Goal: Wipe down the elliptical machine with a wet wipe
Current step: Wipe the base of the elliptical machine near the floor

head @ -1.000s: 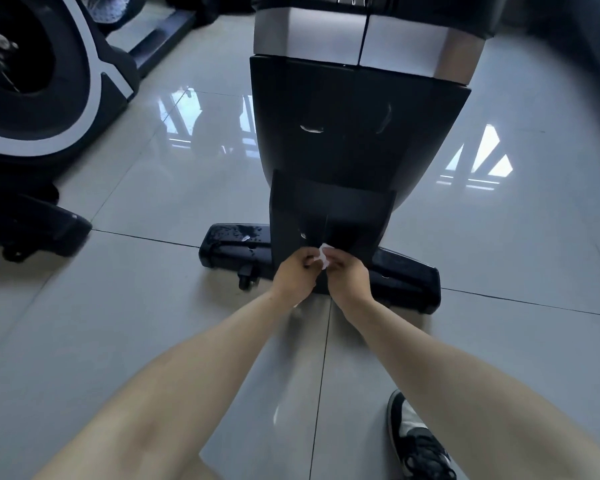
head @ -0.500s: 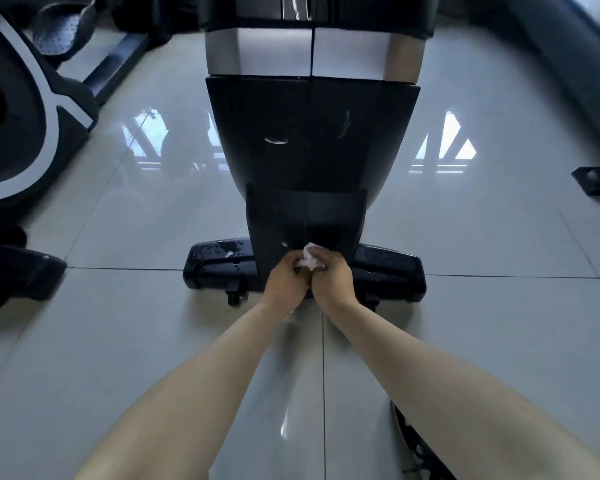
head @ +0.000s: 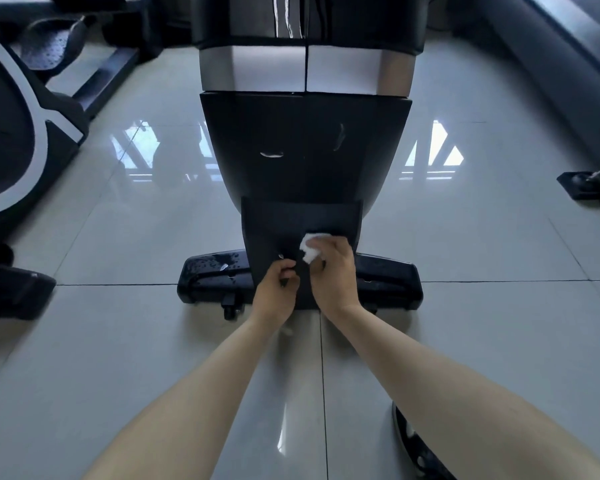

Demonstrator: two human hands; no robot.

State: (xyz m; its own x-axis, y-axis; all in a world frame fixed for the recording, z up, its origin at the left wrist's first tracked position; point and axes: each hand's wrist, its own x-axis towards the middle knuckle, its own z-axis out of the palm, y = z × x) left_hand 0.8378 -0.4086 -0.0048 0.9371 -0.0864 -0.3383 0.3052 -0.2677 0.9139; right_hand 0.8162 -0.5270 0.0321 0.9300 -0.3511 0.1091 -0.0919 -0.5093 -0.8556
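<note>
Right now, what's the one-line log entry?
right hand: grips wet wipe on elliptical's lower panel | left hand: curled, no wipe

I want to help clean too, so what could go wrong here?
The base bar already has water drops on it; more could drip onto the shiny tile floor and make it slippery near the shoe. The wet wipe is bunched small in the right hand, so it may smear or miss spots.

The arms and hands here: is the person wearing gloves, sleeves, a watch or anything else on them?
No. The left forearm and right forearm are bare to the picture's edge, no sleeves showing. The left hand and right hand are ungloved; no watch, bracelet or ring is visible.
</note>
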